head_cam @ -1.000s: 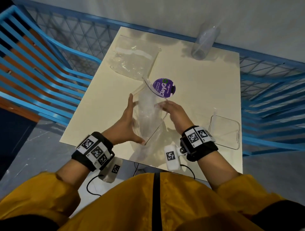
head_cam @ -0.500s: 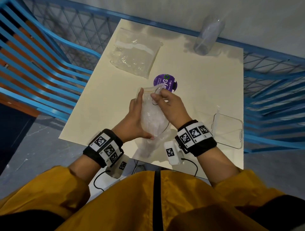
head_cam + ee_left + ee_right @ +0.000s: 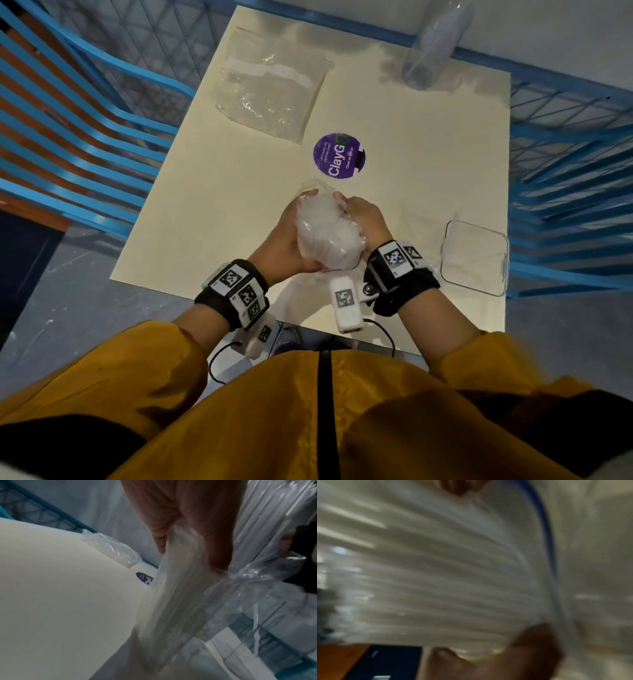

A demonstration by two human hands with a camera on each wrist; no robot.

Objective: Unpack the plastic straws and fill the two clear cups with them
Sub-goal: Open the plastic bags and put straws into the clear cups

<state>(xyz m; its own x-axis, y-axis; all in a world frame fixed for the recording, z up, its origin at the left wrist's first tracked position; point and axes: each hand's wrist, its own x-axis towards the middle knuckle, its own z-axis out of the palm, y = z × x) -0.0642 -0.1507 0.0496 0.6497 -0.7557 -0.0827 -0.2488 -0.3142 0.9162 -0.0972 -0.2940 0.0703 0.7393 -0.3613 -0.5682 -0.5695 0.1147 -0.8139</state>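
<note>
While both hands are busy with it, the straw pack sits right in the middle of the head view, so here's the rundown:

Straw pack: a clear plastic bag of straws (image 3: 329,236), held up off the cream table (image 3: 219,219) near its front edge, between the two hands. From the left wrist you can see the long clear straws bunched inside (image 3: 267,520), with loose bag film hanging down below the fingers.

Left hand: left hand (image 3: 284,245) is wrapped around the left side of the pack, fingers curled on it, thumb underneath by the look of it. Firm hold, not a pinch.

Right hand: right hand (image 3: 363,219) is cupped against the right side of the same pack, fingers curled onto the plastic up near the top. The right wrist view is just a blurry wall of straws, can't get much more from it.

Tall cup: a clear tumbler (image 3: 428,51) stands at the far right corner of the table, well apart from the hands.

Square cup: a clear square-ish container (image 3: 476,257) sits at the near right edge, just beside the right wrist.

Other bag: a second clear plastic bag (image 3: 270,85) lies flat at the far left of the table. Can't tell what's in it.

Sticker: a purple round ClayGo sticker (image 3: 339,156) sits on the tabletop, between that flat bag and the hands.

Surroundings: blue metal railing (image 3: 565,164) runs around the table.
</note>
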